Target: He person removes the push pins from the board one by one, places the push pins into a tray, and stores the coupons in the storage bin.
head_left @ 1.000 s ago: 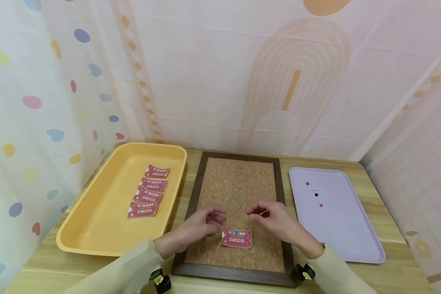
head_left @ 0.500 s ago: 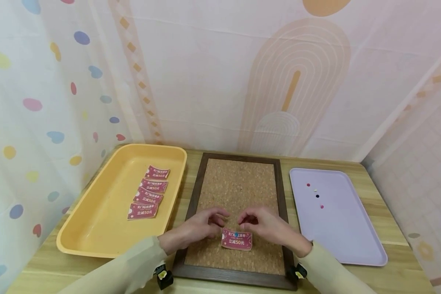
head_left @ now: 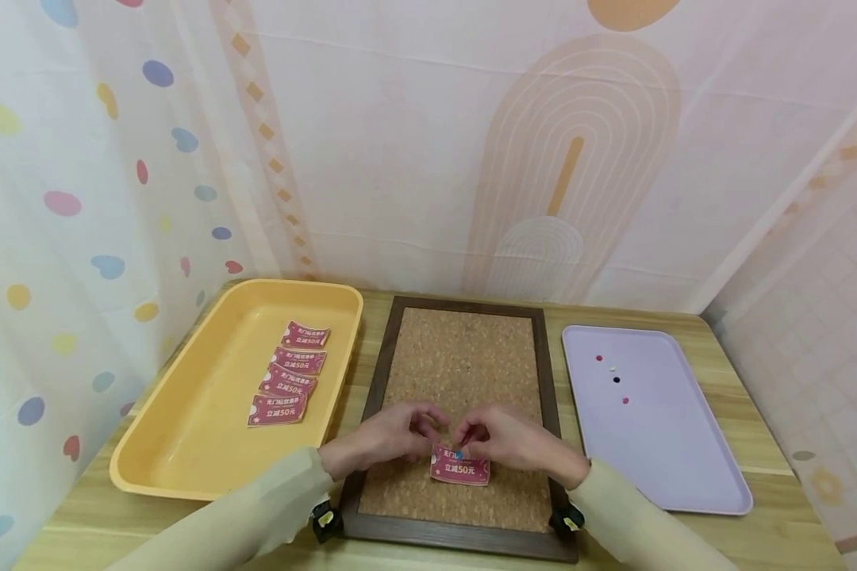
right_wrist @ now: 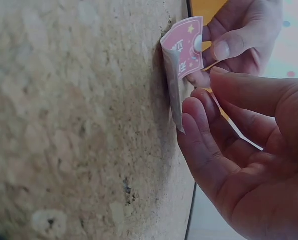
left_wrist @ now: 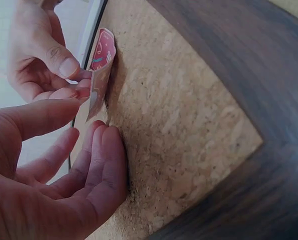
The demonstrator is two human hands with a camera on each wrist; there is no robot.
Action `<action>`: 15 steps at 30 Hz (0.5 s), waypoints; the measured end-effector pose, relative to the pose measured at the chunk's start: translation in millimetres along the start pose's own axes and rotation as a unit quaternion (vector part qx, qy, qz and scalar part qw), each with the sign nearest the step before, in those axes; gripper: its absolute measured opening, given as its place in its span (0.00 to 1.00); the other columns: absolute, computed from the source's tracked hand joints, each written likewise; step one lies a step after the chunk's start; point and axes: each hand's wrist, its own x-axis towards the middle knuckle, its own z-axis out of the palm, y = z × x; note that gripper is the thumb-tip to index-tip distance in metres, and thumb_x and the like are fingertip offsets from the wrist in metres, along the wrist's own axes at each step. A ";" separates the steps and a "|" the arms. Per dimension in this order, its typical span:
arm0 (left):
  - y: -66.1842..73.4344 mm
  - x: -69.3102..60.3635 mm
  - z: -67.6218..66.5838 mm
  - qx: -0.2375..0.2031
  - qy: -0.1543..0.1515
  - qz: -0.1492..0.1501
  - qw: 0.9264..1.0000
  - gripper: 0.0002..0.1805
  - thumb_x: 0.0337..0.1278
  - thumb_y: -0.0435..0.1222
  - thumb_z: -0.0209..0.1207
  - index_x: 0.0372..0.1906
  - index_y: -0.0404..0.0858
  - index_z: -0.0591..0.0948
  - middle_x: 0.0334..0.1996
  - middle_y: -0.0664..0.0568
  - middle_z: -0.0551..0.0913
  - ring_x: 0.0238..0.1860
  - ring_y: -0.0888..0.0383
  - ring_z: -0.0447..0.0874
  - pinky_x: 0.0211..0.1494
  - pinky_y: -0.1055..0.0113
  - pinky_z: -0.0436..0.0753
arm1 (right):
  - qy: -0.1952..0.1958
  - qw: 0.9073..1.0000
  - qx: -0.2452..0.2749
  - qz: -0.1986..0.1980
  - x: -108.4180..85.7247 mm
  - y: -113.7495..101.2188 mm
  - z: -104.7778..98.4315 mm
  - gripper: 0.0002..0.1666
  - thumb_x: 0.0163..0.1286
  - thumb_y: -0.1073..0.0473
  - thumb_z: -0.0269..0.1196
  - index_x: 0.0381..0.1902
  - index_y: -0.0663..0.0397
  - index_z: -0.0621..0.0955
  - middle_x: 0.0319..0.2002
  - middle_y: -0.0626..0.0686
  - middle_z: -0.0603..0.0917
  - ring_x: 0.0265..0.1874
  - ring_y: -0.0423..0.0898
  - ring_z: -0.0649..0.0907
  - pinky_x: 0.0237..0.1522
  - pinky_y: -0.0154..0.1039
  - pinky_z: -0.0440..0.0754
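Observation:
A red-and-pink coupon point(head_left: 460, 466) lies on the lower half of a cork board point(head_left: 467, 365), with a blue pushpin point(head_left: 459, 455) at its upper middle. Its edges lift away from the cork in both wrist views. My left hand point(head_left: 400, 432) is beside the coupon's left end, thumb and fingers bent and apart, nothing between them. The right hand point(head_left: 507, 436) hovers over the upper right part with loosely bent fingers. In the right wrist view its fingertips point(right_wrist: 189, 120) are close to the coupon's curled edge point(right_wrist: 174, 85); whether they touch it I cannot tell.
At left, a yellow tray point(head_left: 178, 428) holds several more coupons point(head_left: 278, 410) along its right side. On the right stands a lilac tray point(head_left: 671, 444) with several small pins point(head_left: 616, 380). A dark wooden frame point(head_left: 457, 538) borders the board.
My right hand has moved left and slightly down, toward the pushpin and the coupon. The left hand has shifted slightly right. The coupon stays where it was.

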 end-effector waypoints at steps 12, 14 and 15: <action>-2.5 4.0 2.9 0.059 0.024 -0.015 0.998 0.08 0.53 0.23 0.65 0.39 0.31 0.85 0.28 0.51 0.84 0.26 0.61 0.79 0.29 0.68 0.79 | -0.030 0.999 -0.016 0.012 2.9 0.2 0.2 0.05 0.68 0.67 0.69 0.37 0.52 0.88 0.32 0.39 0.85 0.29 0.33 0.80 0.35 0.33 0.79; -2.3 4.7 2.7 0.073 0.022 -0.009 0.997 0.07 0.52 0.23 0.65 0.36 0.32 0.85 0.27 0.53 0.84 0.25 0.62 0.78 0.28 0.69 0.79 | -0.034 0.999 -0.022 0.011 3.5 -0.5 -0.4 0.04 0.68 0.66 0.70 0.37 0.51 0.88 0.31 0.39 0.85 0.28 0.32 0.80 0.35 0.33 0.79; -2.1 4.9 2.5 0.078 0.021 -0.006 0.997 0.06 0.51 0.23 0.65 0.36 0.32 0.86 0.26 0.53 0.84 0.24 0.62 0.78 0.28 0.70 0.78 | -0.036 0.999 -0.026 0.014 4.0 -1.0 -0.8 0.04 0.68 0.65 0.70 0.36 0.50 0.88 0.31 0.38 0.85 0.28 0.32 0.80 0.35 0.33 0.79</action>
